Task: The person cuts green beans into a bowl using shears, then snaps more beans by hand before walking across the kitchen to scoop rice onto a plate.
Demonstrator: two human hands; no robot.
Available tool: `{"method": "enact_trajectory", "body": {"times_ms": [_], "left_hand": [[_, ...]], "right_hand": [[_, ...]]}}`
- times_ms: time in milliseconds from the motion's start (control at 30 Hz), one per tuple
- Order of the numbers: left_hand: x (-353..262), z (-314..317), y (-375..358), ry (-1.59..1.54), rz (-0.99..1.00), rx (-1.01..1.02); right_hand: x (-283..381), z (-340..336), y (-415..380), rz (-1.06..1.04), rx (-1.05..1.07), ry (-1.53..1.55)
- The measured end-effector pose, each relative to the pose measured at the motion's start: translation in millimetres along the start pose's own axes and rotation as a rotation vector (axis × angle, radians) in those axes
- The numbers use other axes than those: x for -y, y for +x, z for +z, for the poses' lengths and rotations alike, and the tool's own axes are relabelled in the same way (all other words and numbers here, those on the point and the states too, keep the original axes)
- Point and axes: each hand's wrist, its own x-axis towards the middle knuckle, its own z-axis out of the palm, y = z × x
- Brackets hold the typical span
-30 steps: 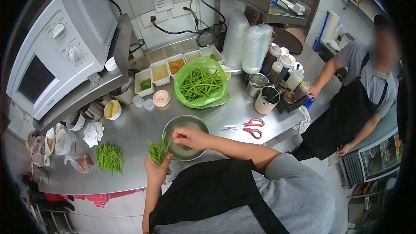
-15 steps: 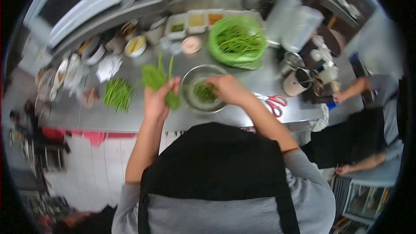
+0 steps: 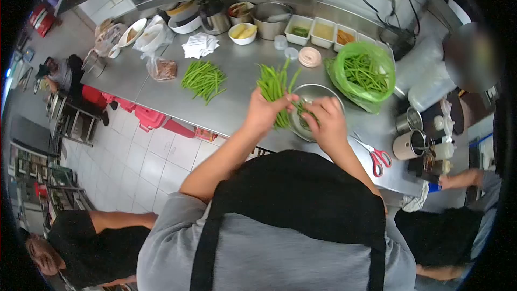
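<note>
clasping one bean bunch (image 3: 271,82): left grip (image 3: 265,111); above one bowl (image 3: 318,90): right grip (image 3: 329,121), hold unclear.

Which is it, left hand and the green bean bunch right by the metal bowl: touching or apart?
Touching. The head view shows the left hand closed around the green bean bunch, beans fanning out above the grip.

Metal counter (image 3: 167,97): bean pile (image 3: 203,80), bowl (image 3: 315,87), seemingly napkins (image 3: 200,46).

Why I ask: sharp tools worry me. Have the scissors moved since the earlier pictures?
No: against the counter's front edge, the scissors lie where they were, blades toward the bowl; the view turned.
</note>
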Motion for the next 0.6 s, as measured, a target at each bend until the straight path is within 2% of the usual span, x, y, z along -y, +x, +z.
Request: {"method": "enact_trajectory", "body": {"times_ms": [67,200,300,333,433,467,600], "left_hand": [[7,-1,-2,-0.031,0.045,-0.008],[22,-8,-18,-0.114,-0.023,-0.034],[11,-7,-19,-0.106,0.048,-0.048],[13,-7,-18,-0.124,0.067,-0.050],[21,-12,-16,-0.147,0.101,-0.061],[22,-16,-15,-0.139,0.105,-0.062],[7,-41,-15,-0.033,0.011,-0.064]], "right_hand": [[-14,10,-4,-0.046,0.099,0.012],[-4,13,-5,0.002,0.140,0.104],[-13,27,-12,0.499,0.172,0.640],[-15,33,-13,0.731,0.139,0.920],[-25,39,-11,0.904,0.002,1.454],[-28,41,-10,0.918,-0.041,1.454],[-39,34,-1,0.734,-0.040,0.856]]}}
